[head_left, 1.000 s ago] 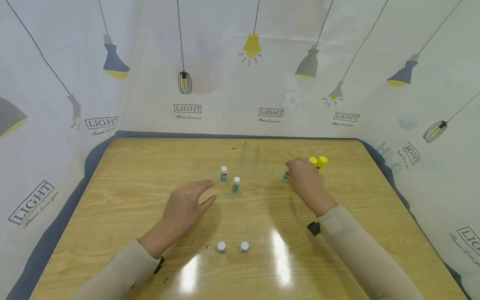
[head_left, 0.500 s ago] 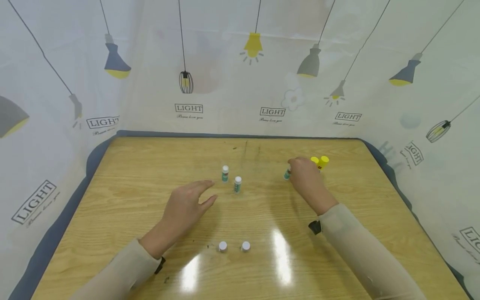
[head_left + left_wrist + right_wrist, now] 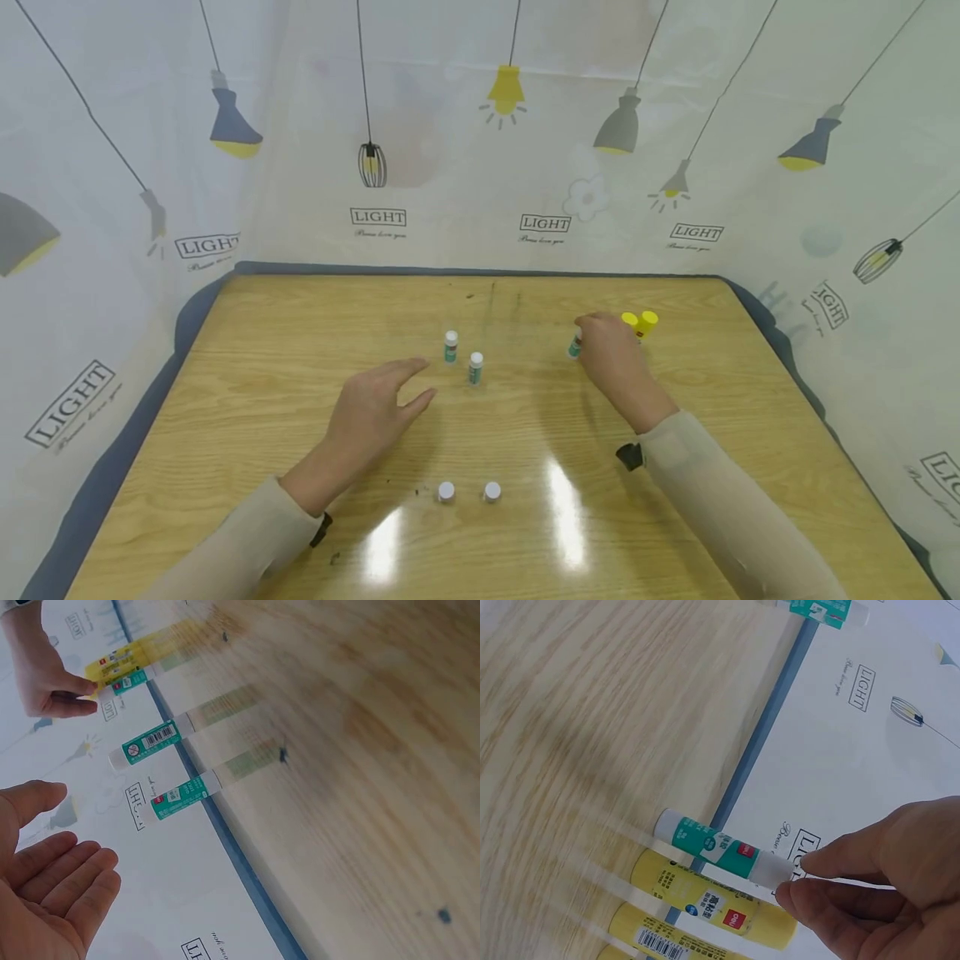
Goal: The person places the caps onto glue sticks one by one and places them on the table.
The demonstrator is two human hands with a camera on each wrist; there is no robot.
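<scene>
Barely anything shifts: the right hand (image 3: 613, 357) stays pinched on a green-labelled, white-capped glue stick (image 3: 712, 847).
It stands upright beside yellow cylindrical sticks (image 3: 709, 898), seemingly in position; the left hand (image 3: 369, 408), fingers apart, holds nothing near two matching green-labelled sticks (image 3: 476, 369).

A screened-off tabletop nook, set up like a desk — whether in a home, an office or a studio cannot be told. Pale sheeting (image 3: 300, 217) printed with hanging lamps (image 3: 507, 90) and boxed "LIGHT" lettering (image 3: 378, 217) rises behind and on both sides of a glossy wood-grain table (image 3: 247, 375), a dark blue strip (image 3: 480, 270) between them. Glue sticks (image 3: 476, 371) stand on top — ordinary desk stationery.
</scene>
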